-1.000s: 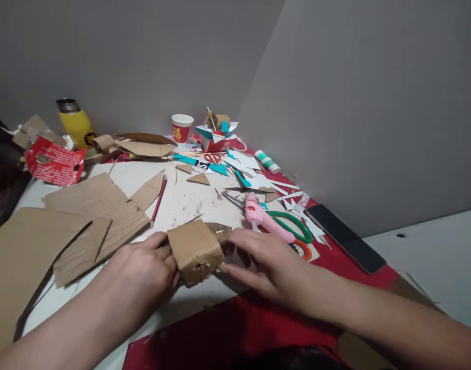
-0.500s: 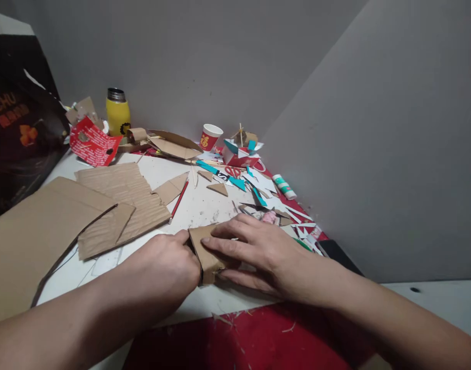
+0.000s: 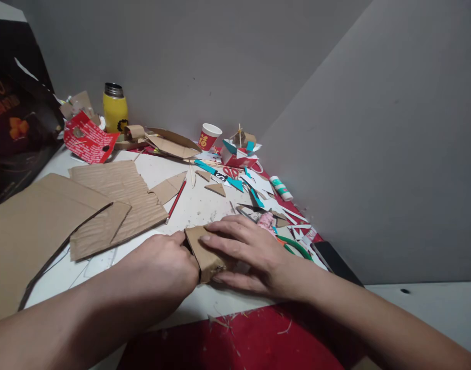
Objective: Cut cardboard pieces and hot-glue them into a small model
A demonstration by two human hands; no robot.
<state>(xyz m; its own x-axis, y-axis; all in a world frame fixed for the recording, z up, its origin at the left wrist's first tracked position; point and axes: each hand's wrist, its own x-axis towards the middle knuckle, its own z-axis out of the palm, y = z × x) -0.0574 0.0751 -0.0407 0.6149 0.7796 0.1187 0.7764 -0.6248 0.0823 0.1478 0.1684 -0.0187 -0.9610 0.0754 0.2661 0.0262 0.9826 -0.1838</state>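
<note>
The small cardboard box [image 3: 204,252] lies on the white counter [image 3: 204,205], near the front edge, between both hands. Its long axis runs from far left to near right, the near end tilted toward the red mat [image 3: 239,339]. The left hand [image 3: 168,267] is clenched against the box's left side, thumb at the far corner. The right hand [image 3: 250,252] lies flat over the top and right side, fingers spread and pressing down; what lies beneath the palm appears to be more cardboard, but it is hidden.

Immediately right of the right hand lie a pink glue gun [image 3: 266,221] and green-handled scissors [image 3: 297,247], with a dark phone [image 3: 335,262] beyond, at the wall. Left of the box, large corrugated cardboard sheets [image 3: 115,200] cover the counter, with a red pencil [image 3: 176,200] just beside them. Open white surface remains only in the strip far of the box. The far edge is crowded with paper scraps [image 3: 258,182], a red cup [image 3: 209,136] and a yellow flask [image 3: 115,109].
</note>
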